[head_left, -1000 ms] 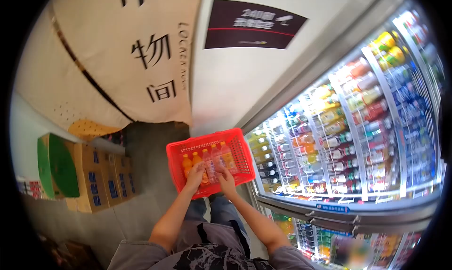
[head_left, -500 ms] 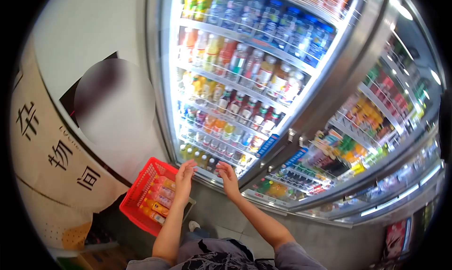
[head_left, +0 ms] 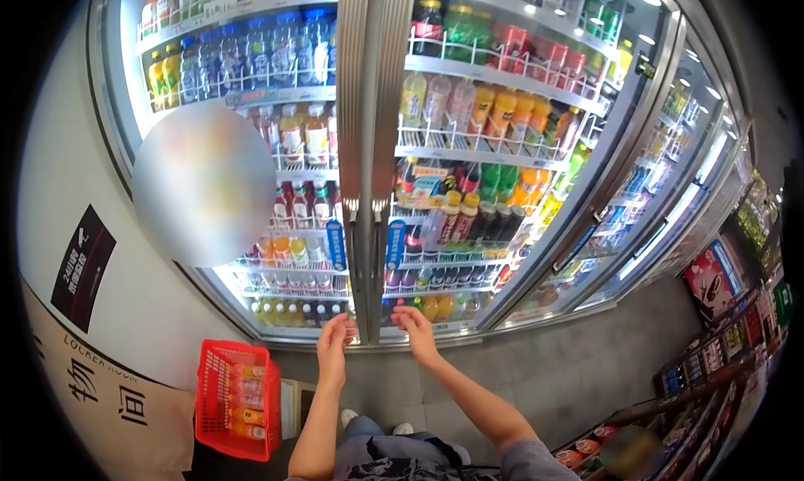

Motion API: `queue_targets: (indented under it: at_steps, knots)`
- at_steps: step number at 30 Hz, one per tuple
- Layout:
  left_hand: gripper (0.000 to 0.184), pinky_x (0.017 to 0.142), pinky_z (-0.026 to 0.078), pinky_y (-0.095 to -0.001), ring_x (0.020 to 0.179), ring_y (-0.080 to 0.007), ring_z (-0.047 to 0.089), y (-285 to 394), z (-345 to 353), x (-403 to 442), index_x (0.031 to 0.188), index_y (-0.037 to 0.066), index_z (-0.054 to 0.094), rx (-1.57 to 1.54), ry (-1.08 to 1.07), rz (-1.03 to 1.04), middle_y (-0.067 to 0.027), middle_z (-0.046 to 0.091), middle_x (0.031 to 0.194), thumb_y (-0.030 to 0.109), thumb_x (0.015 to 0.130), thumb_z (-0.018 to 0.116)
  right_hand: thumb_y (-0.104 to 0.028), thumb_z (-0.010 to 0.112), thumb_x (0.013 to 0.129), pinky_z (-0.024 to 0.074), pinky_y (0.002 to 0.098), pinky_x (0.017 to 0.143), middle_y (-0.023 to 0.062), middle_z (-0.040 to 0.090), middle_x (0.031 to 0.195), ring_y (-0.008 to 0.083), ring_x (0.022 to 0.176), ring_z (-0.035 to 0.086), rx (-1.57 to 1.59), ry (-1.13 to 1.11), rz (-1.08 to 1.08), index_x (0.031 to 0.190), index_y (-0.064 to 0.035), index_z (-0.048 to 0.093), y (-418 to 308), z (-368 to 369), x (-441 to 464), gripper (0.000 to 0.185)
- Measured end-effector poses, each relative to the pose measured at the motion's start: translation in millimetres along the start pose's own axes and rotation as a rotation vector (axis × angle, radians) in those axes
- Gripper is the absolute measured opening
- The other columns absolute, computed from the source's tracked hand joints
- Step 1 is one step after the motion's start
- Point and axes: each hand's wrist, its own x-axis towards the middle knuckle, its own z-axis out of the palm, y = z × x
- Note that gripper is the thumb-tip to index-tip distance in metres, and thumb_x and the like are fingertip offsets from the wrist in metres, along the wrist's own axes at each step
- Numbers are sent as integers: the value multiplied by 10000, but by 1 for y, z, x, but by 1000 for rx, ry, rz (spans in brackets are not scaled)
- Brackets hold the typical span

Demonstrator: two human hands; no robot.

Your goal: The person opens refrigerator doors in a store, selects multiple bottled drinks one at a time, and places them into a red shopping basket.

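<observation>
My left hand [head_left: 334, 335] is held out before the glass-door drinks fridge [head_left: 363, 104], its fingers loosely bent and apart, with nothing seen in it. At about the same height, my right hand [head_left: 414, 323] reaches forward with lightly curled fingers, holding nothing that I can see. A gap separates the hands, near the bottom of the two fridge doors. Both doors look closed. Left of my left arm is a red plastic basket [head_left: 213, 401] with several bottles [head_left: 247, 415] of orange and pink drink lying in it.
More glass fridge doors [head_left: 586, 230] run off to the right. Snack shelves [head_left: 653, 414] stand at the lower right. A white wall [head_left: 71, 171] and a beige curtain [head_left: 159, 435] are on the left. Grey floor tiles [head_left: 511, 380] lie below. A round blur hides part of the left door.
My view has turned right and levelled, bringing the right-hand fridge doors and snack shelves further into sight. Both hands stay raised and apart. The basket now appears lower and further left.
</observation>
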Motion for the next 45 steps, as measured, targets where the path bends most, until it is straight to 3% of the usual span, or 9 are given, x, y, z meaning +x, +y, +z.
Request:
queue_targets:
  at_steps: [13,19,21,23,25,27,30,37,45]
  knots:
    - [258,799,439,-252,892,-109,593,1,-2,31,1187,49,604,38,-73,-30,-35,650,1026,181,1002,482,-169,499,988,460,239,804,45,674,1039,107,957,613,2,49,-150,1159,-39,599,-47,27,62,237]
    - [250,785,462,-257,883,-119,600,55,-24,76,1177,33,603,79,-58,93,-40,647,1020,139,982,487,-321,504,1000,364,284,1021,83,591,1234,142,1147,530,-172,177,-196,1227,-1,560,-79,57,139,397]
    - [249,785,458,-255,886,-119,600,64,-33,84,1174,31,605,66,-57,80,-44,649,1021,137,985,482,-460,407,1012,389,288,990,97,655,1110,167,1082,579,-253,245,-136,1132,23,622,-56,60,179,542]
    - [248,787,451,-252,893,-118,600,63,-38,92,1170,27,608,32,-54,47,-52,655,1022,132,992,473,-555,300,1007,455,290,864,109,691,866,197,884,647,-259,51,-27,898,23,682,-58,66,198,702]
    - [247,783,453,-251,892,-119,599,55,-47,95,1167,26,609,45,-86,42,-58,654,1023,127,992,468,-602,287,987,416,283,551,50,549,563,166,520,539,-159,192,-99,600,-67,555,-50,80,205,712]
    - [246,773,451,-247,881,-115,596,50,-55,99,1161,24,612,16,-105,-4,-57,653,1026,127,992,465,-596,322,982,332,272,500,2,406,501,138,459,413,-44,243,-87,554,-105,440,-38,84,210,662]
    - [241,761,446,-241,869,-109,592,45,-57,111,1150,26,620,34,-140,-60,-50,653,1022,125,992,468,-568,352,985,278,272,489,-24,298,501,120,451,315,120,212,-83,549,-136,338,-29,83,215,614]
    - [252,782,457,-244,889,-119,602,45,-21,134,1156,31,624,18,-311,-120,-49,657,1016,163,999,477,-547,395,982,245,266,471,-45,314,520,92,470,328,123,214,-68,570,-152,359,-39,87,209,572]
    - [247,800,461,-270,898,-130,610,48,-10,71,1144,41,624,49,-410,-100,-53,656,1030,157,989,470,-482,361,999,337,295,520,3,362,513,149,490,402,-4,381,-85,563,-121,387,-40,95,208,567]
